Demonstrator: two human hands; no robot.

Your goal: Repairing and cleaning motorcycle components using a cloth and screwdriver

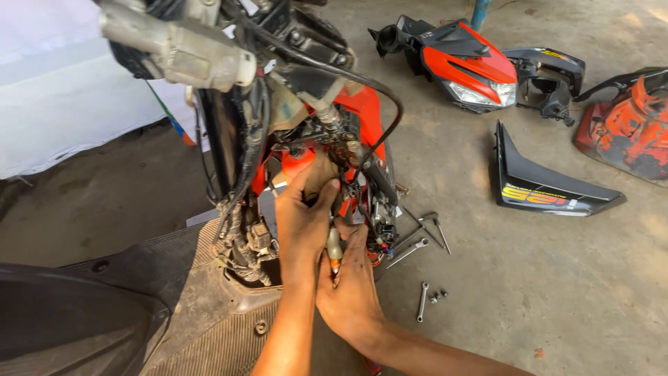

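Observation:
A stripped scooter (278, 125) stands in front of me, its front wiring and cables bare. My left hand (301, 224) reaches up into the front frame, its fingers curled on a dark part below the cable bundle (341, 139). Just under it, my right hand (351, 285) grips a screwdriver (335, 252) with a pale and orange handle, which points up into the same spot. What the tip touches is hidden by my fingers.
A red headlight cowl (466, 63), a black side panel (550, 189) and a red-black panel (626, 125) lie on the concrete floor to the right. Spanners (410, 249) (422, 301) and small bolts (438, 296) lie near the scooter. The ribbed footboard (209, 306) is below, and a white sheet (62, 104) is on the left.

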